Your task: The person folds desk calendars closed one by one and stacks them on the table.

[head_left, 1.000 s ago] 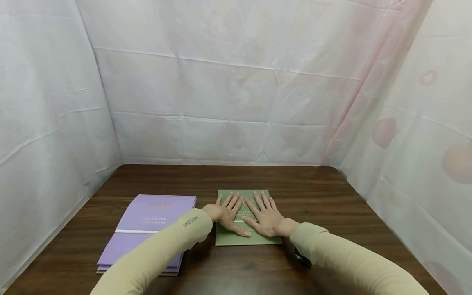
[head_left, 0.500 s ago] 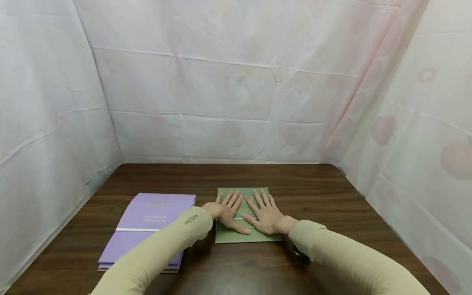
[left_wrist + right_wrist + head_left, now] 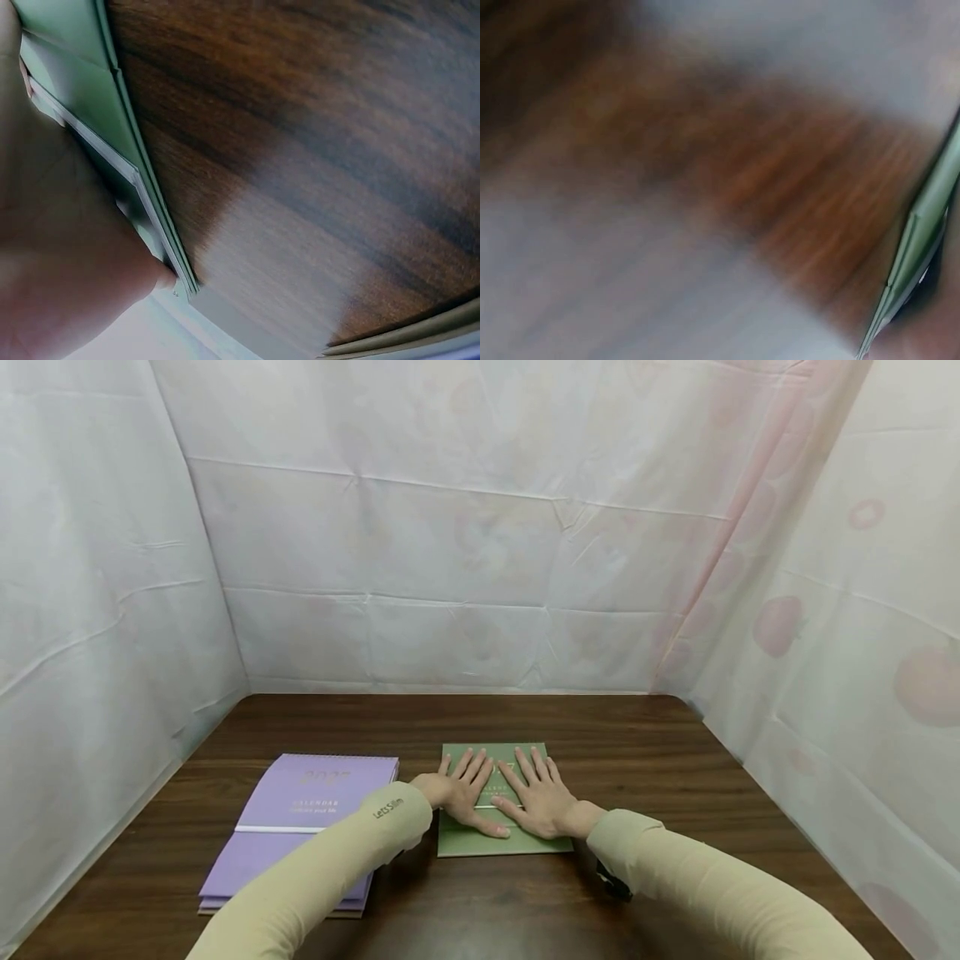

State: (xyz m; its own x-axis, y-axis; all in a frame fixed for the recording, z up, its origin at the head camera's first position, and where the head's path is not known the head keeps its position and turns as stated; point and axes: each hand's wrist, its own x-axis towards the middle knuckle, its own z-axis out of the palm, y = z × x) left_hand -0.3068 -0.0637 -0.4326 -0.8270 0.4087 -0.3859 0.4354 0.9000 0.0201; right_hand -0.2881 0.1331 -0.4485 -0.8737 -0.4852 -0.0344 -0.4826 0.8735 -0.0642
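Observation:
A green 2027 calendar (image 3: 504,842) lies flat on the dark wooden table, a pale band across its cover. My left hand (image 3: 467,795) rests on its left half, fingers spread and straight. On the right half lies my right hand (image 3: 542,800), also spread flat, and the two thumbs point toward each other. Between the hands part of the gold print shows; the palms hide the rest. The left wrist view shows the calendar's layered green edge (image 3: 124,112) beside the left palm (image 3: 67,247). In the blurred right wrist view, the calendar's edge (image 3: 915,247) runs along the right side.
A purple 2027 calendar (image 3: 292,810) with a white band lies left of the green one, its cover slightly bowed; the left sleeve (image 3: 330,868) crosses over part of it. White sheeting (image 3: 450,543) hangs behind and on both sides of the wooden table (image 3: 600,735).

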